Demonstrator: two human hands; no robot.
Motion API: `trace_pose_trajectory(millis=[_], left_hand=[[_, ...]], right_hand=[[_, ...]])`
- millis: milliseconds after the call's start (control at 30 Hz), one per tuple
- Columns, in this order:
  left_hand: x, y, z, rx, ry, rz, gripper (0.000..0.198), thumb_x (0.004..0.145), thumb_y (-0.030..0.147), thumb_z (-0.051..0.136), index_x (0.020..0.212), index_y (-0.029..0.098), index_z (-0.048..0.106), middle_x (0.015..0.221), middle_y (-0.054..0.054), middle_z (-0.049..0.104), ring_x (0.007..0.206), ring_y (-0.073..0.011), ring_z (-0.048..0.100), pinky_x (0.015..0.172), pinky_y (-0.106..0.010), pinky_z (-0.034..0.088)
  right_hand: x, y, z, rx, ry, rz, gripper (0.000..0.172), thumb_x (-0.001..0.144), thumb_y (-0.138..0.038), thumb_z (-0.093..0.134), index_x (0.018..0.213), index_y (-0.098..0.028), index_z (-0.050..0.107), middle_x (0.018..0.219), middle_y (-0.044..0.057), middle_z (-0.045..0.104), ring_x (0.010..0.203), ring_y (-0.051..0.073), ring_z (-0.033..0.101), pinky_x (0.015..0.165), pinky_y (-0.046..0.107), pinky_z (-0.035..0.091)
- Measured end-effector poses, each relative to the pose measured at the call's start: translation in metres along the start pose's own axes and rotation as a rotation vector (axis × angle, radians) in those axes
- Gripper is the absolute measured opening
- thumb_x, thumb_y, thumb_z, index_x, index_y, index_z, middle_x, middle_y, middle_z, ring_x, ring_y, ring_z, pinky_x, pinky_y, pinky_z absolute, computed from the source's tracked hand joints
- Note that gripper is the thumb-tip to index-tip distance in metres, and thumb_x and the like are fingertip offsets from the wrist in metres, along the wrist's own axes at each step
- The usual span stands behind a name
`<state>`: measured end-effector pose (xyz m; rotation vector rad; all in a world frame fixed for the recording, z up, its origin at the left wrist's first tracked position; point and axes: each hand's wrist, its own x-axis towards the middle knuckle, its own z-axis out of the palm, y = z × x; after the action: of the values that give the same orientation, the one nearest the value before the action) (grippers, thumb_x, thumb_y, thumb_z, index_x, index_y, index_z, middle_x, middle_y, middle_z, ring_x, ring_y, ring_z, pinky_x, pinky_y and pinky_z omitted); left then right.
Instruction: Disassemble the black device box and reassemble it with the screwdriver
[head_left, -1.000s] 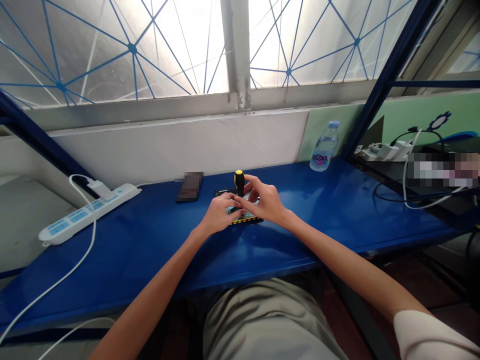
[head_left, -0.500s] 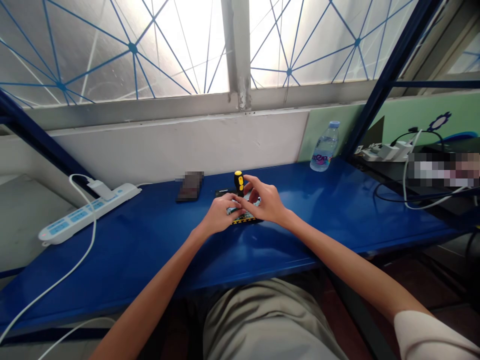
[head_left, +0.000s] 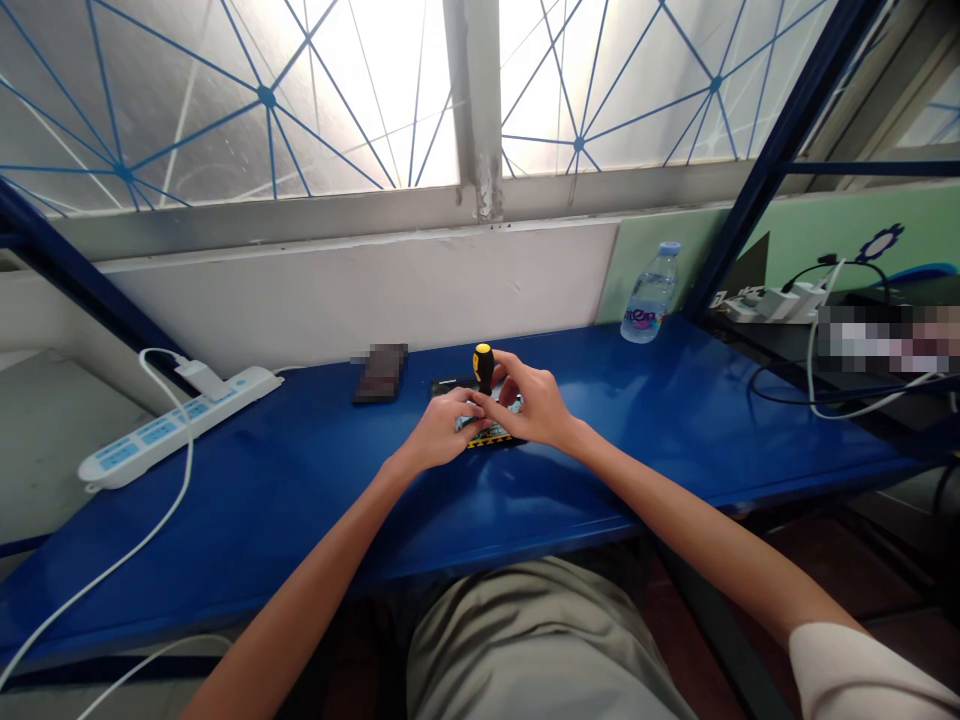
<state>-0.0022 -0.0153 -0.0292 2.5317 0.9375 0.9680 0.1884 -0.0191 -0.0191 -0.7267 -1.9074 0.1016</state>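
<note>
A screwdriver with a black and yellow handle stands nearly upright, its tip hidden behind my fingers. My right hand is closed on it, with the thumb and fingers around the lower handle. Close against it, my left hand has its fingers drawn together by the screwdriver's lower end; what they pinch is hidden. Beneath both hands lies a flat item with a patterned, light-coloured top and a yellow and black edge, mostly covered. A black flat piece shows just behind my left hand.
On the blue table, a dark blurred-out phone-like object lies behind my left hand. A white power strip with a cable sits at the left. A water bottle stands at the back right, near chargers and cables.
The screwdriver's handle has turned, its yellow markings now facing another way, and its top has shifted slightly right. Both hands stay in nearly the same place.
</note>
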Motion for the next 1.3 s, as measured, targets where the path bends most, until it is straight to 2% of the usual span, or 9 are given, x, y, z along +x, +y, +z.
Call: trace_pose_trajectory(millis=[600, 700, 933, 1300], left_hand=[[-0.0010, 0.0039, 0.0003, 0.046, -0.045, -0.023, 0.013, 0.087, 0.024, 0.064, 0.085, 0.019, 0.077, 0.099, -0.008, 0.071, 0.091, -0.0212, 0.068, 0.083, -0.032, 0.054], [-0.0008, 0.0045, 0.0006, 0.046, -0.014, -0.014, 0.014, 0.087, 0.025, 0.064, 0.085, 0.019, 0.077, 0.098, -0.008, 0.072, 0.089, -0.0209, 0.069, 0.082, -0.032, 0.054], [0.0003, 0.0072, -0.0002, 0.024, 0.139, -0.026, 0.012, 0.084, 0.028, 0.069, 0.081, 0.018, 0.075, 0.092, -0.007, 0.073, 0.082, -0.0193, 0.068, 0.078, -0.030, 0.054], [0.0018, 0.0065, -0.0001, 0.004, 0.112, 0.009, 0.013, 0.086, 0.026, 0.068, 0.082, 0.018, 0.077, 0.091, -0.008, 0.076, 0.085, -0.0221, 0.070, 0.078, -0.033, 0.053]], right_hand=[[0.0002, -0.0001, -0.0023, -0.009, -0.015, 0.003, 0.043, 0.089, -0.034, 0.060, 0.127, -0.020, 0.047, 0.089, 0.000, 0.069, 0.053, 0.008, 0.062, 0.054, 0.021, 0.044], [0.0003, -0.0002, -0.0025, 0.000, -0.011, 0.002, 0.042, 0.089, -0.033, 0.061, 0.126, -0.019, 0.048, 0.088, 0.000, 0.069, 0.054, 0.007, 0.063, 0.053, 0.020, 0.044], [0.0008, 0.0008, -0.0015, 0.000, -0.014, 0.005, 0.044, 0.089, -0.035, 0.061, 0.128, -0.020, 0.047, 0.089, 0.001, 0.069, 0.054, 0.008, 0.063, 0.053, 0.021, 0.044], [0.0010, -0.0008, -0.0019, 0.008, 0.000, 0.008, 0.042, 0.089, -0.038, 0.061, 0.125, -0.019, 0.050, 0.087, 0.001, 0.069, 0.054, 0.009, 0.063, 0.052, 0.021, 0.045]])
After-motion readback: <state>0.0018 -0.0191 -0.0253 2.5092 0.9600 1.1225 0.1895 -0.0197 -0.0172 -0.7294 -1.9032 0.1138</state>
